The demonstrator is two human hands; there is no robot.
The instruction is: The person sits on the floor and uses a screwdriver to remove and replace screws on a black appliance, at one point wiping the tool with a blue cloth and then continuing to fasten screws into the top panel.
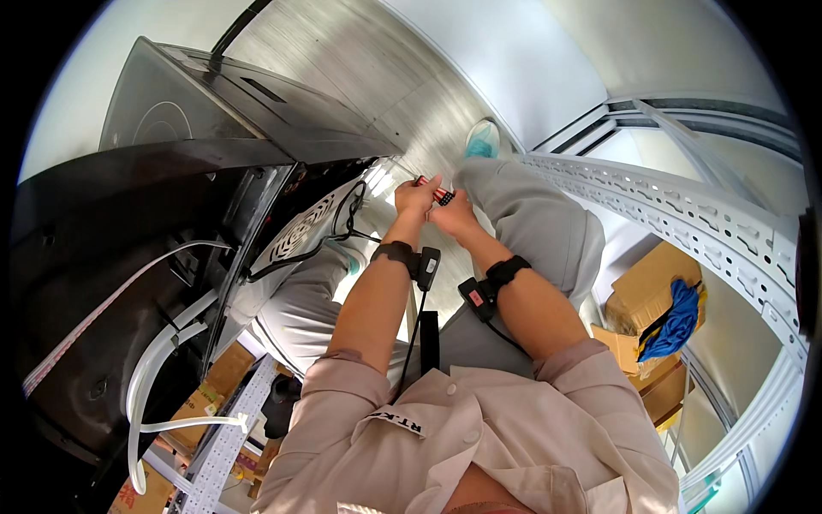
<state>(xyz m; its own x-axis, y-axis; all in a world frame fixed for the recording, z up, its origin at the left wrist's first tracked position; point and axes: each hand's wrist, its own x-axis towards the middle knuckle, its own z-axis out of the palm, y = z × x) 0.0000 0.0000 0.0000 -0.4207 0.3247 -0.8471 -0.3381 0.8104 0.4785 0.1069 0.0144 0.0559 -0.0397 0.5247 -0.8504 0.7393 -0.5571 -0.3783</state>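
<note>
Both my hands meet in front of me, between my knees. My left hand (413,199) is closed around one end of a small red and black striped object (443,195), thumb on top. Right beside it, my right hand (456,216) has its fingers curled on the object's other end. The fingers cover much of it, so its exact kind does not show. To the left of my hands, a pale panel with a round slotted vent (306,230) leans by a large dark appliance (257,111), with black cables (349,214) looping over it.
White hoses (141,385) and a pale cord (86,338) hang from the appliance's open side. A perforated white metal rail (676,214) runs along the right. Behind it, cardboard boxes (655,287) hold a blue cloth-like bundle (672,321). More boxes and shelving (227,428) stand at lower left.
</note>
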